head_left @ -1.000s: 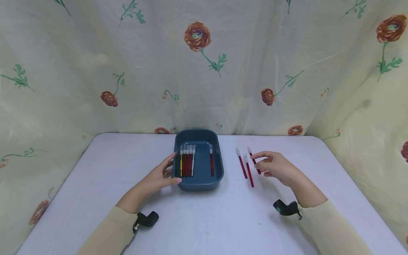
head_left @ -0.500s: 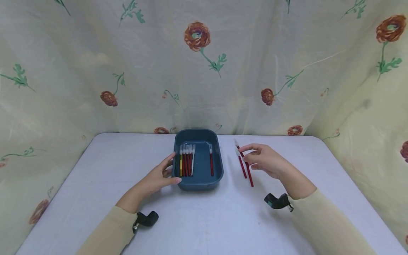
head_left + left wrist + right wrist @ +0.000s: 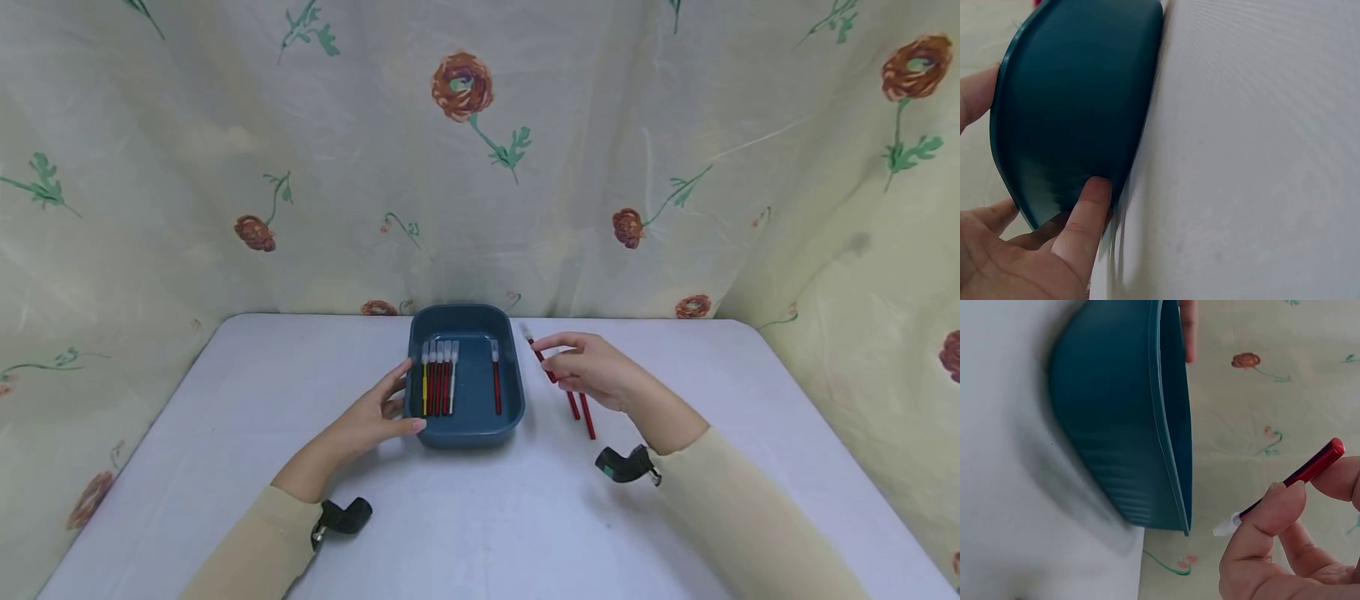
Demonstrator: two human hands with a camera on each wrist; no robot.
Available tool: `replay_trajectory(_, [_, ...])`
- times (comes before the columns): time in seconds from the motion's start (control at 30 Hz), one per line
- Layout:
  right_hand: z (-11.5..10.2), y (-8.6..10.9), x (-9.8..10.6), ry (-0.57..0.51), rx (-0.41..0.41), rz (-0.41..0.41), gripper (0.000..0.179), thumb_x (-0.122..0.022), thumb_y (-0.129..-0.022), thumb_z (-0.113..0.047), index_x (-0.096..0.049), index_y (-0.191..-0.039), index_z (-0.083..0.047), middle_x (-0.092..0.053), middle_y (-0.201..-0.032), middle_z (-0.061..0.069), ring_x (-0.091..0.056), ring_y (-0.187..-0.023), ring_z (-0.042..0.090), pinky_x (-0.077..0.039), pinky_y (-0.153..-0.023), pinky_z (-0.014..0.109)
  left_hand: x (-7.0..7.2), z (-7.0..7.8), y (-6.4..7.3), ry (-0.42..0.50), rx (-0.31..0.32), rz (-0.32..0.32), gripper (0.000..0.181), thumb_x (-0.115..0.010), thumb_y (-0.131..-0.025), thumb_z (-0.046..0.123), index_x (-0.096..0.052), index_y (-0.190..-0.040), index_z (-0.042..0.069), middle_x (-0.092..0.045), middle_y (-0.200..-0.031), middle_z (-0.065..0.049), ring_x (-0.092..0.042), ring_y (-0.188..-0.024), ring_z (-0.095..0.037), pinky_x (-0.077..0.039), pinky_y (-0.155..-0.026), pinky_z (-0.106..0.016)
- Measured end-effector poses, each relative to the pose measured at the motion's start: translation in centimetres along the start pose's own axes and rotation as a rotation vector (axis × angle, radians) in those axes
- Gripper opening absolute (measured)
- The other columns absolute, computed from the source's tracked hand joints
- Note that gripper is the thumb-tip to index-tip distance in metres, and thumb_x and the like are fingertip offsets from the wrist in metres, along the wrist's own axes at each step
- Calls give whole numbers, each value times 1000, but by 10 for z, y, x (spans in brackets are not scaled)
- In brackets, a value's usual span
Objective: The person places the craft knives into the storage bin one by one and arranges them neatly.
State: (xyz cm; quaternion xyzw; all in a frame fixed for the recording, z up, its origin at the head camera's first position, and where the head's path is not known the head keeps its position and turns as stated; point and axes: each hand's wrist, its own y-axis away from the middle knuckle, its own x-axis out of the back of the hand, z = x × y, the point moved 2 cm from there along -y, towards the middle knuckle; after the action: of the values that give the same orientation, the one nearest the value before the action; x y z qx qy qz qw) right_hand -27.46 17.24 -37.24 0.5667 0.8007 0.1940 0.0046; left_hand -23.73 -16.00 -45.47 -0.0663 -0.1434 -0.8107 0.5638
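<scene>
A floral curtain (image 3: 555, 250) hangs behind the white table (image 3: 480, 525). We count six pens already in the blue bin (image 3: 468, 437): a row of five (image 3: 440, 387) at its left, a lone pen (image 3: 497, 392) at its right. Two loose pens (image 3: 588, 418) are left outside, to its right; just beside it the right hand (image 3: 600, 372) pinches another pen (image 3: 1319, 464). The left hand (image 3: 375, 417) spreads wide against its left side. Only the head view shows us its contents; the right wrist view shows the pinch better.

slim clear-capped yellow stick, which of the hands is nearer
Left: left hand touches the blue rectangular tray beside the yellow stick; right hand is outside the opposite rim.
</scene>
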Motion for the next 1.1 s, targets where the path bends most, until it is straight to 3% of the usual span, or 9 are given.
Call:
replay_trajectory(0.53, [-6, -21, -30, -73, -42, -60, 46, -61, -97, -7, -53, -141, 0, -59, -121, 19, -55, -86, 18, -51, -71, 21, 1, 1, 1, -3, -7, -12, 103, -82, -85, 25, -13, -162, 28, -16, -165, -19, -25, -147, -44, -32, -114, -55])
replay_trajectory(0.77, [-9, -30, -43, -114, -66, -71, 42, -62, -97, -5, -55, -139, 1, -60, -126, 22, -58, -85, 17, -54, -75, 22, 0, 1, 0, -1, -8, -11, 103, -83, -85, 26, -14, -162, 30, -17, -165, -17, -25, -147, -44, -32, -113, -56])
replay_trajectory(0.9, [-9, -35, -48, -116, -73, -78, 39, -61, -98, -6, -58, -136, 0, -62, -121, 18, -59, -87, 18, -54, -73, 21, 0, 1, 0, -2, -3, -7, 103, -83, -85, 26, -14, -162, 30, -17, -165, -18, -25, -147, -44, -32, -113, -56])
replay_trajectory(1.0, [-10, -39, -53, -120, -66, -89, 38, -60, -99, -8, -58, -136, 1, -63, -118, 16, -58, -90, 20, -54, -76, 22, 0, 1, 1, -4, 4, -4, 104, -83, -85, 26, -14, -162, 30, -17, -165, -17, -25, -147, -43, -32, -113, -56])
replay_trajectory(1.1, [-12, -42, -57, -123, -64, -90, 38, -59, -100, -9, -57, -136, 2, -61, -125, 20, -58, -96, 23, -54, -81, 24, 0, 2, 1, -7, 2, -3, 104, -83, -85, 27, -14, -162, 30, -17, -165, -18, -25, -147, -44, -32, -113, -56])
